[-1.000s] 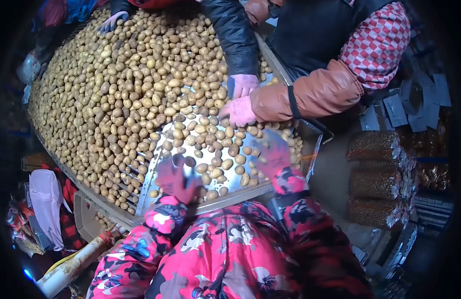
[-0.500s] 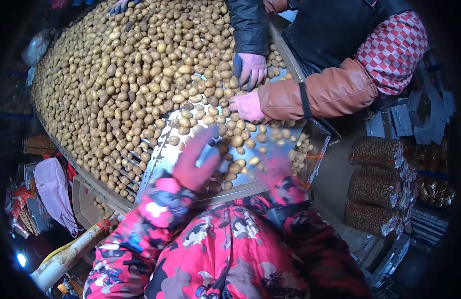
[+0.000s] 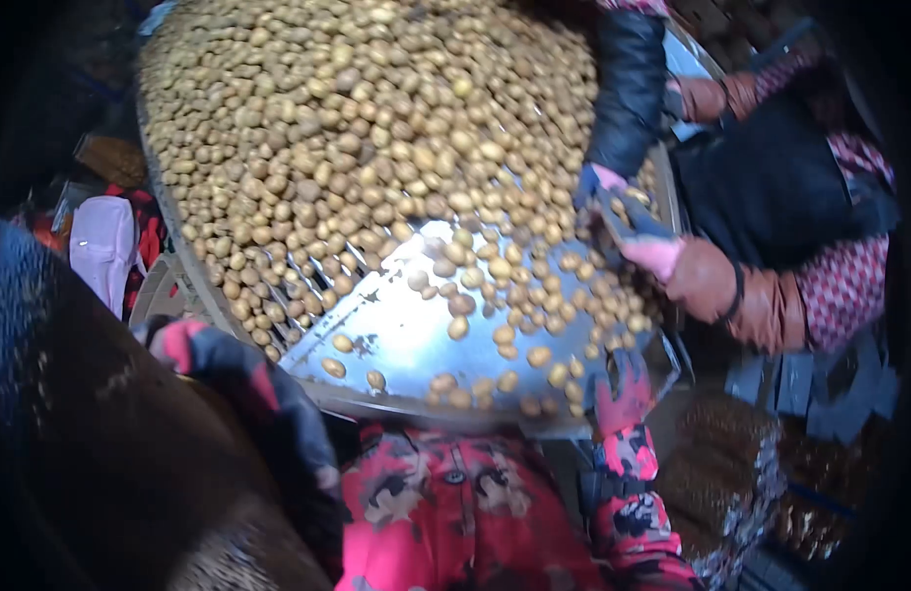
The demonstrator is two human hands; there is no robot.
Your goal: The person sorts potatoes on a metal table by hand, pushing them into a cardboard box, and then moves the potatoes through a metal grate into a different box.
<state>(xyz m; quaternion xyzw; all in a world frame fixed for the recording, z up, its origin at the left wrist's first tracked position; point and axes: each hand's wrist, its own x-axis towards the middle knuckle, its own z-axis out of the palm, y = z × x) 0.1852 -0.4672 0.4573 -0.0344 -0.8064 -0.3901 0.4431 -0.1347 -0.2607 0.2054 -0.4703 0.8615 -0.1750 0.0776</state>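
Potatoes [image 3: 376, 128] are heaped over a large sorting table, thinning out on its bare metal plate [image 3: 396, 305]. My right hand [image 3: 621, 396], in a pink and grey glove, is at the plate's near right corner. Its fingers are spread, beside several loose potatoes [image 3: 559, 374]. My left hand [image 3: 174, 345] is off the table at the left, next to a large dark brown, blurred shape [image 3: 101, 424]. Motion smears it and that shape partly covers it, so its fingers and anything in them do not show clearly.
At the right a co-worker's gloved hands [image 3: 638, 231] are among the potatoes at the table's edge. Filled mesh sacks [image 3: 716, 463] stand below at the right. A pink backpack [image 3: 102, 246] hangs at the left. Metal bars [image 3: 317, 276] border the plate.
My left hand has left the potatoes and swung far left. My right hand has moved right to the corner. The view has shifted, more plate shows, and the dark shape has appeared.
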